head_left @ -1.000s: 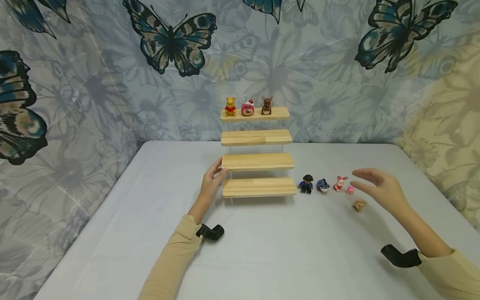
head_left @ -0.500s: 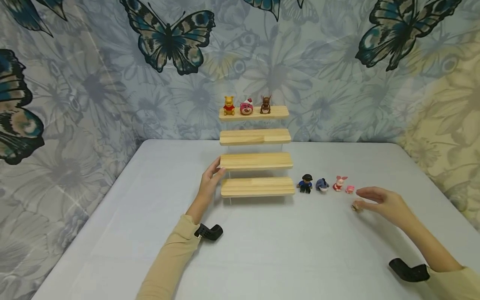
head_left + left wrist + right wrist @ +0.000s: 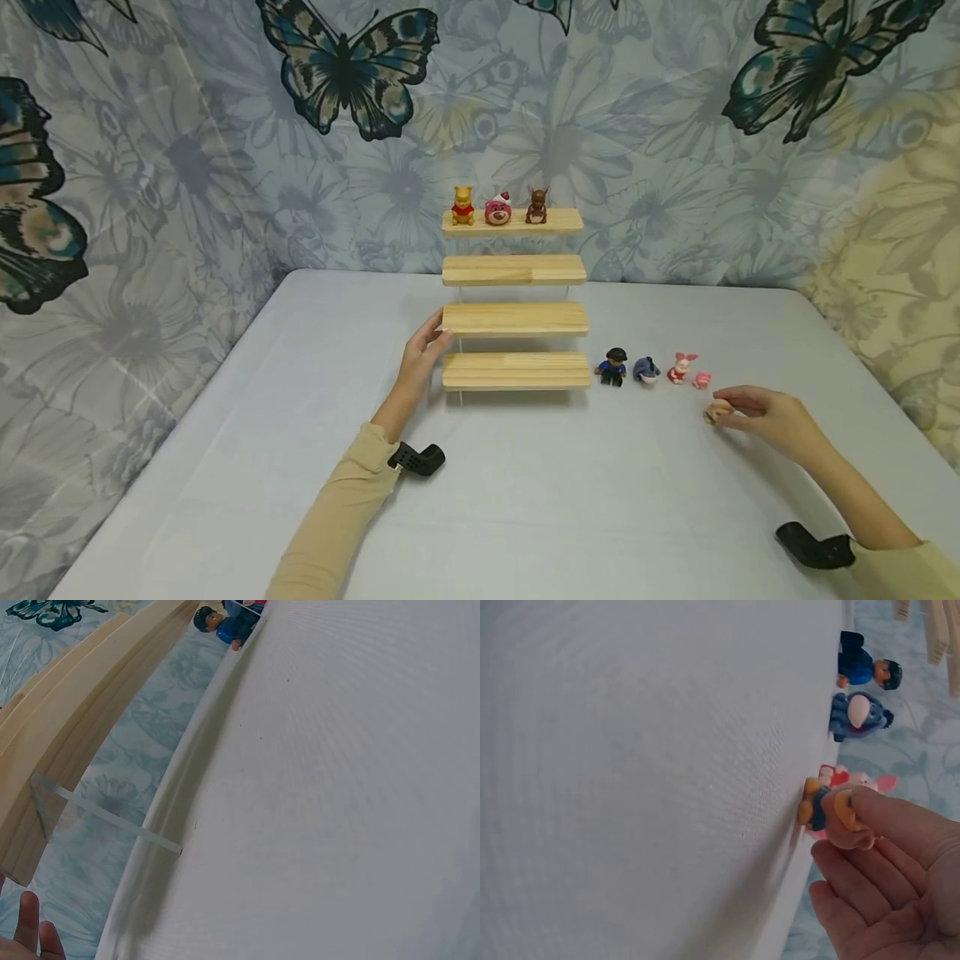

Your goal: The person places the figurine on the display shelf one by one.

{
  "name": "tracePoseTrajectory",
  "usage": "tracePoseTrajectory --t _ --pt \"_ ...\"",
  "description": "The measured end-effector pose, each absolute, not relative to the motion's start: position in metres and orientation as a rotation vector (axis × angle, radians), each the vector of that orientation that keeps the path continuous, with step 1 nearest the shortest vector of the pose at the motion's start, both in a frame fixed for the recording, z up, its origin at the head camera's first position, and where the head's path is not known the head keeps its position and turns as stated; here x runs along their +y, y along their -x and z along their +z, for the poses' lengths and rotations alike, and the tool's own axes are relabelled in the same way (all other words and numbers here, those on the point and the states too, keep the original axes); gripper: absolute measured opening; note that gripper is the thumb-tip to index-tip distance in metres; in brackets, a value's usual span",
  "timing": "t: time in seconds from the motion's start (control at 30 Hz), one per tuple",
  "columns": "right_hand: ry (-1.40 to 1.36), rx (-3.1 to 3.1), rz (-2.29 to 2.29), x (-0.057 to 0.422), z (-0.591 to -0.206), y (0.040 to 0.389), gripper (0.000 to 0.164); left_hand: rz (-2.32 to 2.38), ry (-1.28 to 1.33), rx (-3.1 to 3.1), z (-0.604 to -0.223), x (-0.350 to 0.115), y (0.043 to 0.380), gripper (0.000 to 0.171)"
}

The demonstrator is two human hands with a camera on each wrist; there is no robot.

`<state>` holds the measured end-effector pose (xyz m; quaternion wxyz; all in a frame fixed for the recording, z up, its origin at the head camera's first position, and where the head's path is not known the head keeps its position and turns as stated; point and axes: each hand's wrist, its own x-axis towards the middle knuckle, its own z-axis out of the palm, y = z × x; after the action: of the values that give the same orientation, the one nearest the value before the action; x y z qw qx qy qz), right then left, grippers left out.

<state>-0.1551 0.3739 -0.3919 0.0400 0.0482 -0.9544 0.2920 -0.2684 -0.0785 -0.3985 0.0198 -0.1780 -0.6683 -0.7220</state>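
My left hand [image 3: 422, 354] holds the left end of a tiered wooden display shelf [image 3: 515, 320], thumb at the board's front corner. In the left wrist view, some fingers [image 3: 28, 919] lie beside the board's end. My right hand [image 3: 776, 418] pinches a small toy figurine [image 3: 718, 410] at the table surface. The right wrist view shows this figurine [image 3: 844, 817] with a tan head, blue body and yellow feet, my thumb on its head. Beyond it stand a pink piglet figurine [image 3: 681, 367] and a small pink figurine [image 3: 702, 380].
A blue donkey figurine [image 3: 646, 371] and a black-hatted figurine [image 3: 612, 367] stand right of the shelf. Its top board carries a yellow bear [image 3: 462, 206], a pink bear [image 3: 498, 209] and a brown figurine [image 3: 537, 206]. Butterfly-patterned cloth [image 3: 405, 192] hangs behind the white table [image 3: 570, 500].
My right hand has come down to the tan-headed figurine and now pinches it between thumb and fingers. My left hand has stayed at the shelf's end.
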Motion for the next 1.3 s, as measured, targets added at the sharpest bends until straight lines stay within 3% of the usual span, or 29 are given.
tracePoseTrajectory --t 0.2,0.8,1.3 --pt "-0.191 -2.897 0.870 0.374 -0.392 0.157 0.034 -2.232 0.543 -2.074 -0.399 -0.081 0.268 0.048" --pt "-0.108 -2.888 0.950 0.367 -0.396 0.158 0.045 -2.176 0.499 -2.102 -0.423 -0.087 0.286 0.051" --pt "-0.115 -2.660 1.039 0.387 -0.398 0.177 0.028 -2.240 0.486 -2.080 -0.417 -0.084 0.286 0.051"
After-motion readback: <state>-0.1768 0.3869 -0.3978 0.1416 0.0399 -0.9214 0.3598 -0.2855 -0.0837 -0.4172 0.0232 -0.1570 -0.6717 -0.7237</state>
